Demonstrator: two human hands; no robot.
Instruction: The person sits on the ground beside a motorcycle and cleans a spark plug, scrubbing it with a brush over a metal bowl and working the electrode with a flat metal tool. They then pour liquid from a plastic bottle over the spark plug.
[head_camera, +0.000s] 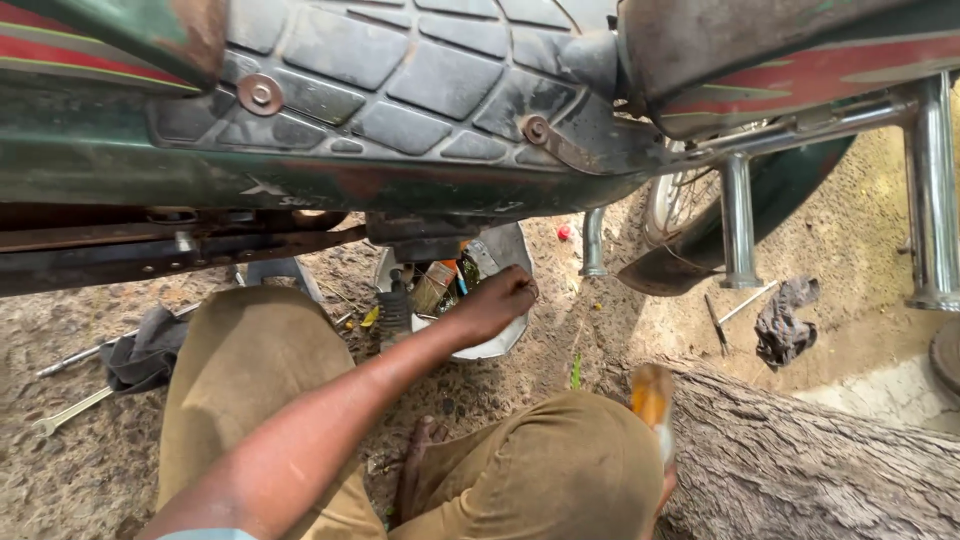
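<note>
A: Nearest to the camera are the person's bent knees in khaki trousers (250, 390), and over them goes the left arm. Where does it end?

B: The left hand (497, 300) lies on the rim of a pale metal bowl (500, 342) on the ground, under the motorcycle (400, 100). The fingers are curled together over the rim; whether they pinch something is not possible to tell.

A: What is in the bowl?

B: Small parts and packets, orange, green and brown, all mixed. Just beside it stands a dark ribbed part (394, 312).

A: And the right hand?

B: The right hand (664, 487) is low, behind the right knee and mostly hidden. It holds an orange screwdriver handle (652, 398) that points up, blurred. The fingers cannot be seen well.

A: What lies around?

B: At the left, a dark rag (145, 350) and a spanner (70, 410) on the soil. At the right, a log (800, 460), then another rag (785, 320) with a thin tool (745, 302) near it, beside the chrome bars (738, 220).
</note>
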